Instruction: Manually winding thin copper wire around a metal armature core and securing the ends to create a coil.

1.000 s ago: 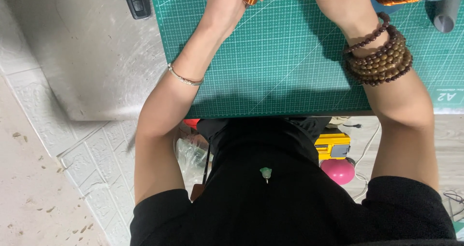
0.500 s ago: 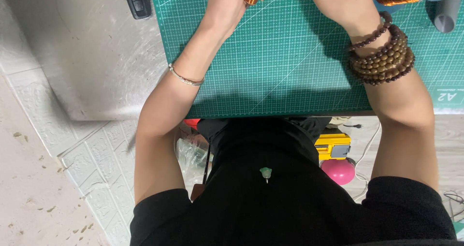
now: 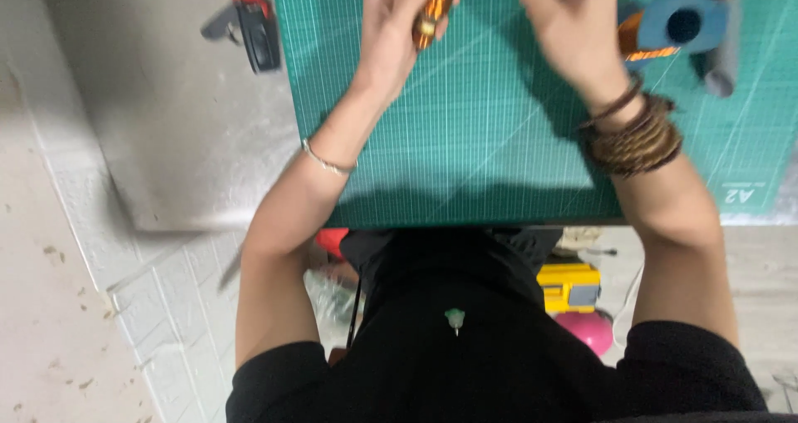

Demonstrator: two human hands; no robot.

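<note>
Copper-wound coil (image 3: 434,6) sits clasped in left hand (image 3: 391,32) over green mat (image 3: 465,140).

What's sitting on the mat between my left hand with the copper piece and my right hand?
Nothing: in the head view only bare green cutting mat shows between the left hand, which holds the copper-coloured cylinder, and the right hand.

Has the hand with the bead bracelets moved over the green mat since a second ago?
Yes. The right hand has drawn back from the mat's far edge toward the body, judged against the green cutting mat; its bead bracelets now lie farther from the near edge.
</note>
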